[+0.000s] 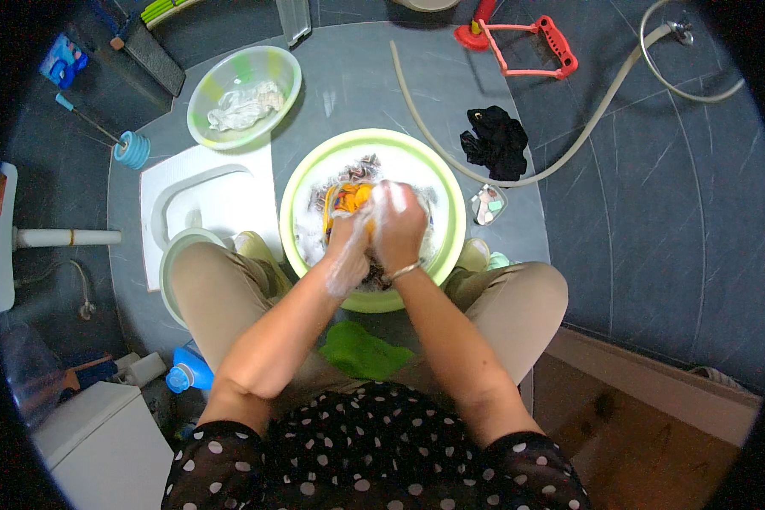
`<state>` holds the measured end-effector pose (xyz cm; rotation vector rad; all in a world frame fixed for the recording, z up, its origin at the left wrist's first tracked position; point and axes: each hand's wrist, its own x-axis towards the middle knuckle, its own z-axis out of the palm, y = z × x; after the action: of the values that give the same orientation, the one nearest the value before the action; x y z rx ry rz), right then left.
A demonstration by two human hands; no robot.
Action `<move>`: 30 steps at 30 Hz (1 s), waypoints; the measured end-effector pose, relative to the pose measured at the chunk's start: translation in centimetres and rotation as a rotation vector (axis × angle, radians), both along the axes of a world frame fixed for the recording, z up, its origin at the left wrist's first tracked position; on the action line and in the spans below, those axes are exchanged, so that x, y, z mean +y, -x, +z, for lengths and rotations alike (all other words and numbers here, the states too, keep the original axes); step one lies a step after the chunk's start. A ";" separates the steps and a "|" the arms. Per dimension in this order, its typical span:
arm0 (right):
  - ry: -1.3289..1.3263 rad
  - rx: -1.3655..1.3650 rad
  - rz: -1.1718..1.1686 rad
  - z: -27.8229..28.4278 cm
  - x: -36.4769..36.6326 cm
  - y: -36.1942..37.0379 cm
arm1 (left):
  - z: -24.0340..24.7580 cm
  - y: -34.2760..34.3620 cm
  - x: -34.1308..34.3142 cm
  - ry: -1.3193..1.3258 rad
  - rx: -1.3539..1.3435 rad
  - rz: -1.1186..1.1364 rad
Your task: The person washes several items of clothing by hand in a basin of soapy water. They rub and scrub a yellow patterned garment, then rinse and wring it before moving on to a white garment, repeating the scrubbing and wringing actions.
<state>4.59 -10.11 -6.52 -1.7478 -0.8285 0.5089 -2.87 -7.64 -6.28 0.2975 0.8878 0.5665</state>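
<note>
Both hands are together over a round pale-green basin (374,137) full of white suds, between my knees. My left hand (350,238) and my right hand (398,221), covered in foam, are closed on a bunched orange-yellow cloth (348,198). Part of that cloth sticks out beyond the knuckles on the left; the rest is hidden in the fingers. A bracelet (404,270) circles my right wrist. Brown patterned fabric (361,168) lies in the suds behind the hands.
A second basin (197,110) with white cloth (246,106) stands back left, beside a squat toilet (157,183). Black cloth (497,140) lies on the floor to the right, near a hose (599,119) and a small clear box (488,205). A blue bottle (191,367) stands at the lower left.
</note>
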 end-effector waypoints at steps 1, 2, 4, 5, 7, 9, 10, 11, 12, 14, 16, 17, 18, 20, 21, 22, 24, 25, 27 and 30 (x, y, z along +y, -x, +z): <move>-0.002 0.007 0.000 -0.2 0.5 -0.4 | 0.4 -0.4 -0.2 -0.058 0.075 0.054; -0.011 0.020 -0.044 -0.3 0.8 -0.8 | 0.6 -0.4 -0.2 -0.117 0.150 0.107; -0.020 0.028 -0.094 -1.1 0.8 -0.9 | -0.2 -0.2 -0.6 -0.158 0.113 0.112; -0.058 0.177 -0.105 -1.9 0.8 -0.8 | -0.4 -0.3 -0.8 -0.168 0.133 0.070; 0.031 0.075 -0.017 -1.2 0.4 -0.1 | 0.4 -0.3 -0.9 -0.173 0.150 0.031; 0.191 -0.004 0.065 2.3 -0.8 2.0 | 2.1 0.2 -0.9 0.027 -0.046 -0.021; 0.185 0.039 0.102 3.4 -1.4 3.2 | 0.7 1.1 -0.2 0.024 -0.035 -0.008; 0.182 0.065 0.124 4.7 -2.2 3.9 | -1.8 1.5 1.0 0.030 -0.316 -0.136; 0.128 -0.028 0.126 5.0 -2.8 4.3 | -3.3 1.7 1.7 0.036 -0.592 -0.266; 0.081 -0.131 0.110 4.9 -3.3 3.7 | 1.5 -0.5 1.4 0.186 -0.108 -0.142; -0.129 -0.339 0.287 5.3 -3.6 3.5 | 0.3 -0.1 1.4 0.144 -0.180 -0.138; -0.009 -0.207 0.374 6.1 -3.7 4.9 | -3.6 2.1 1.9 0.055 -0.301 -0.179; -0.006 -0.208 0.377 5.9 -3.9 4.9 | -4.4 1.9 1.7 0.058 -0.303 -0.176; 0.098 -0.274 0.415 5.0 -4.0 5.1 | -5.9 1.9 1.2 0.054 -0.254 -0.087; -0.040 -0.465 0.388 4.1 -3.4 4.1 | -6.3 1.5 0.7 0.058 -0.233 -0.048; -0.052 -0.376 0.282 2.3 -2.4 3.2 | -6.6 1.5 0.2 0.061 -0.204 -0.004; -0.062 -0.284 0.121 0.9 -0.3 1.1 | -5.1 0.3 -0.1 0.053 -0.183 0.033; -0.050 -0.266 0.071 0.7 0.3 0.0 | -2.8 -0.6 -0.2 0.034 -0.033 0.057; -0.020 -0.219 0.019 0.9 1.2 -0.6 | -3.4 -0.1 0.3 0.024 0.264 0.033; -0.268 0.425 -0.224 -0.8 2.2 -4.0 | -1.2 -0.4 0.1 0.003 0.065 0.035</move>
<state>8.63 -7.86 -7.33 -1.3956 -0.3750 0.5635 -2.48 -7.51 -7.48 0.2991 0.9580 0.5908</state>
